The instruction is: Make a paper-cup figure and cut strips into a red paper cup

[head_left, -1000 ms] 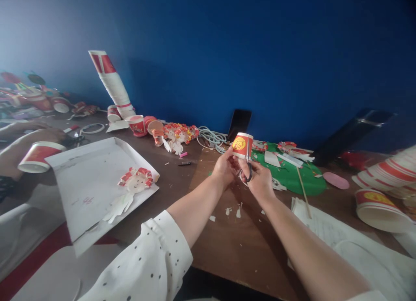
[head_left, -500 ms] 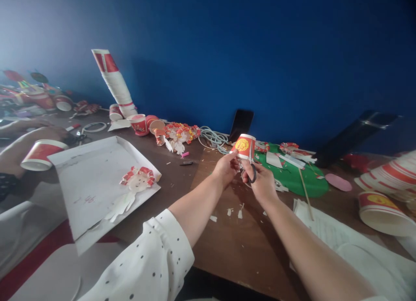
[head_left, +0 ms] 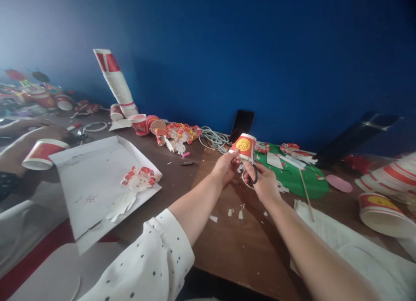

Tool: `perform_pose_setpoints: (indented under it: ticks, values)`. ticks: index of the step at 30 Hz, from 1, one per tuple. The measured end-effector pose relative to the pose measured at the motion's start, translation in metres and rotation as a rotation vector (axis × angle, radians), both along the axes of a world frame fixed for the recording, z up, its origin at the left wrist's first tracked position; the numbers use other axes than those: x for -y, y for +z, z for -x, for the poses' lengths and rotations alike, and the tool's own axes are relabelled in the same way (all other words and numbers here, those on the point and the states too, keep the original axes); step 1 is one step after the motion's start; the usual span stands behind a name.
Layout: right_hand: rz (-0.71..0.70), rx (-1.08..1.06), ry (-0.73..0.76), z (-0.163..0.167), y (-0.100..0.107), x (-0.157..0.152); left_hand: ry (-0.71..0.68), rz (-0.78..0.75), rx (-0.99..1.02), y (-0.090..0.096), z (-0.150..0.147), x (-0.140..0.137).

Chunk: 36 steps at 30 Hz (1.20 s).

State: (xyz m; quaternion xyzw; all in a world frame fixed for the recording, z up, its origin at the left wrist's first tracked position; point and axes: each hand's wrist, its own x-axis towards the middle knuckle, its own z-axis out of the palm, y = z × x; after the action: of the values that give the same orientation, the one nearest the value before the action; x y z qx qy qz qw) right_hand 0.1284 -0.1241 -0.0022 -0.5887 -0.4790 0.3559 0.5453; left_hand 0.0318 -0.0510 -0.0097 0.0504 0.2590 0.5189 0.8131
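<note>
My left hand [head_left: 226, 166] grips a red and white paper cup [head_left: 244, 146] with a yellow emblem, its fingers around the lower left side. My right hand [head_left: 264, 182] is closed on a pair of scissors [head_left: 255, 174]; the dark handle loops show at the thumb and fingers. The blades are mostly hidden against the right side of the cup. Both hands are close together above the brown table [head_left: 234, 240]. Small white paper scraps [head_left: 241, 213] lie below them.
Behind stand a phone [head_left: 242, 124] and coiled cable [head_left: 214, 138]. A green sheet [head_left: 302, 182] with cuttings lies to the right, near stacked cups [head_left: 390, 175]. At left, a white box lid [head_left: 94, 192] carries a paper figure [head_left: 139, 179]; another person's hand [head_left: 42, 138] is beyond it.
The right hand and scissors have shifted slightly to the right, and the blade visible earlier along the cup's side barely shows. The left hand and cup stay nearly in place.
</note>
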Motion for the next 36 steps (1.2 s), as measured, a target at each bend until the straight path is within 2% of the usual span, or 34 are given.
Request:
perform_pose_setpoints:
  ticks: [3,6,14,20,24,29,36]
  values:
    - [0.018,0.081,-0.015,0.004,0.007,0.004,-0.025,-0.136,-0.008,-0.002,0.002,-0.002]
    - [0.035,0.131,-0.034,0.005,0.010,0.006,-0.015,-0.184,0.007,-0.004,0.002,-0.003]
    - [0.043,0.200,-0.020,0.001,0.003,0.005,0.019,-0.105,0.046,-0.001,0.001,-0.007]
    - [0.055,0.209,0.124,0.003,-0.014,0.003,0.081,-0.076,0.069,0.003,0.005,-0.007]
    - [0.011,0.233,0.125,0.002,-0.022,0.000,0.064,-0.100,0.043,0.003,0.005,-0.005]
    - [-0.010,0.339,0.098,0.005,-0.019,0.001,0.066,-0.112,-0.031,-0.001,0.000,-0.002]
    - [-0.045,0.333,0.070,0.006,-0.019,-0.001,-0.005,-0.048,-0.076,-0.001,-0.005,0.004]
